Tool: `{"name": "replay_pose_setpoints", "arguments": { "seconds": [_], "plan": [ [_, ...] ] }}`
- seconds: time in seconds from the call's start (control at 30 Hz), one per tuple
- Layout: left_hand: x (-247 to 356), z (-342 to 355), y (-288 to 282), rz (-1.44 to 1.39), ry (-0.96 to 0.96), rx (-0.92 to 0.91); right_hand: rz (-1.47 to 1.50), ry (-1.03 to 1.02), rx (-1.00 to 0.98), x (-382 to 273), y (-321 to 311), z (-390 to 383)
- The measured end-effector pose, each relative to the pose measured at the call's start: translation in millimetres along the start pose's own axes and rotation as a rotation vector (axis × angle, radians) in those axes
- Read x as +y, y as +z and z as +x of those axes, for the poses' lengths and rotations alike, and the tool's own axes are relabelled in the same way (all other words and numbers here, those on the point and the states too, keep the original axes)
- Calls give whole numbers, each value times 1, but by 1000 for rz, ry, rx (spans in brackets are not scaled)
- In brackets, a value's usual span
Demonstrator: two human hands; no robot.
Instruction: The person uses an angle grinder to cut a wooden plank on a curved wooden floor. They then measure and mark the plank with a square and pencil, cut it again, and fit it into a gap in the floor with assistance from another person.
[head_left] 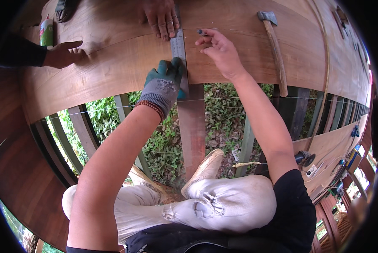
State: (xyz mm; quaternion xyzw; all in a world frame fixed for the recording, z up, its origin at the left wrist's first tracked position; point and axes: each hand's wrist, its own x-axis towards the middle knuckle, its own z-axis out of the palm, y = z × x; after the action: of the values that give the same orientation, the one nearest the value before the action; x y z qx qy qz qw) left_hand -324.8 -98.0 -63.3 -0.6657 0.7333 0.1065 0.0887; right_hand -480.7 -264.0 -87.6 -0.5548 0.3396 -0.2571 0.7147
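Note:
My left hand point(163, 84), in a grey and teal glove, holds a metal square point(177, 44) against the wooden board point(100, 80), its blade lying along a dark line across the board. My right hand point(218, 55), bare, is raised just right of the blade, holding a short dark pencil-like stick point(201, 33) between its fingers. Another person's hand point(161, 19) presses beside the blade's far end, and another hand point(64, 55) with a dark sleeve rests at the left. A hatchet point(274, 55) with a wooden handle lies on the board to the right.
A green-and-white bottle point(46, 33) stands at the back left. A taut string crosses the open joists point(190, 130), with plants below. Right of me a lower board point(323, 139) carries a power tool point(304, 159), cords and other tools. My legs fill the lower middle.

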Motion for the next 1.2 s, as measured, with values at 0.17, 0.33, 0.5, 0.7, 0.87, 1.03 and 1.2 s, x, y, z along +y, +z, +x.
{"name": "replay_pose_setpoints", "arguments": {
  "seconds": [0.17, 0.33, 0.5, 0.7, 0.87, 1.03, 1.2],
  "plan": [
    [1, 0, -6, -36, -31, -74, -411, -81, 174, 11, 15, 8],
    [2, -1, -18, -60, -29, -143, -239, -113, 248, 22, 27, 21],
    [4, 2, -27, -54, -48, -221, -505, -271, 281, 29, 31, 23],
    [4, 2, -29, -42, -39, -226, -623, -276, 263, 23, 32, 22],
    [2, 0, -24, -52, -28, -161, -681, -385, 195, 19, 32, 24],
    [3, -3, -18, -31, -23, -99, -803, -376, 123, 10, 31, 19],
    [2, -3, -11, -57, -18, -27, -793, -295, 89, 1, 34, 2]
  ]
}}
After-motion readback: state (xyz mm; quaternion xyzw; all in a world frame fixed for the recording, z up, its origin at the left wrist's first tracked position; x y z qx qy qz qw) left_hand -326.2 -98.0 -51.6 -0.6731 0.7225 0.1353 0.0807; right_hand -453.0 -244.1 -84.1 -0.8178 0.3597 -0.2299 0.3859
